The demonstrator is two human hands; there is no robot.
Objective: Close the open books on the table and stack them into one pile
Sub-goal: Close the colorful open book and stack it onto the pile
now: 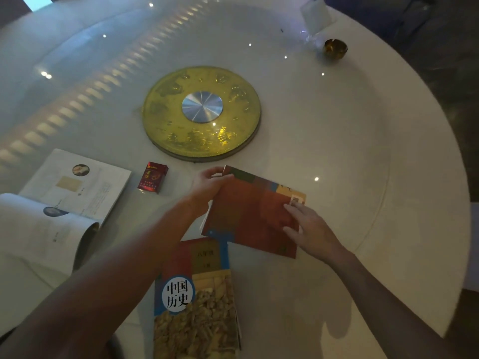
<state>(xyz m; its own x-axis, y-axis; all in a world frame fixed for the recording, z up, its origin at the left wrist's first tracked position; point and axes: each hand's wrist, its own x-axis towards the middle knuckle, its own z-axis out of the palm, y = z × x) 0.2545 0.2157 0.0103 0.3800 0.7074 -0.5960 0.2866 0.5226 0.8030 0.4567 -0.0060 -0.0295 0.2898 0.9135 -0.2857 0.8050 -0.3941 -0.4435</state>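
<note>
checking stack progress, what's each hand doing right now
Left hand: closed on the far corner of the red book.
Right hand: open, fingers flat on the red book's cover.

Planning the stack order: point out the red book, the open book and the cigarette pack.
Red book [248,213], head view, middle of its closed cover.
Open book [77,187], head view, far page, lying flat.
Cigarette pack [152,177], head view, middle of its red front.

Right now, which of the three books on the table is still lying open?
The white-paged book at the far left, pages up. The red-covered book under both hands and the history textbook nearest the person are shut.
</note>
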